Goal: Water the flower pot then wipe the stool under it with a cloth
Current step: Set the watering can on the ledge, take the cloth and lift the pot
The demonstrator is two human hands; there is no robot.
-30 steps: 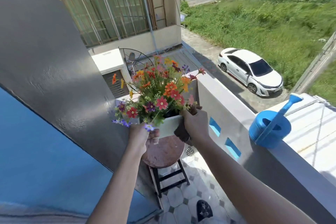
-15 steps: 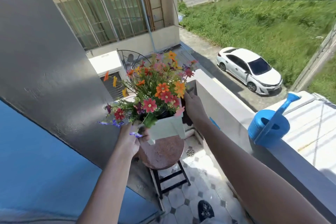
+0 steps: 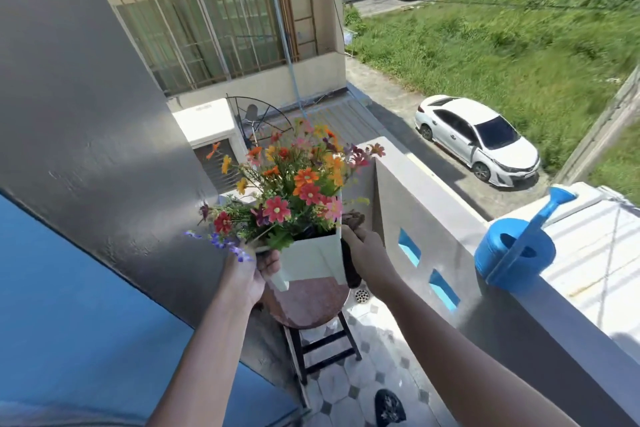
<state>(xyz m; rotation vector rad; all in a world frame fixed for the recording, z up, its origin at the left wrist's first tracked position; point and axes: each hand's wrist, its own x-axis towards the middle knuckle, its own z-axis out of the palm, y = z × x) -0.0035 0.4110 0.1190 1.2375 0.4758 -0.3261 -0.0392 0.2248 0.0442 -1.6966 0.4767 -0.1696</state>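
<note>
both hands, left (image 3: 254, 270) & right (image 3: 363, 253), clasp opposite sides of white flower pot (image 3: 310, 258) just above stool (image 3: 310, 302); right also pinches dark cloth (image 3: 351, 267). looks light, rigid, top-heavy w/ blooms; hold walls.

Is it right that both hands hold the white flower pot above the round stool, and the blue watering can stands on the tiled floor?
Not quite. Both hands, left hand and right hand, do hold the white flower pot above the round stool, but the head view shows the blue watering can standing on the balcony wall, not on the floor.
</note>
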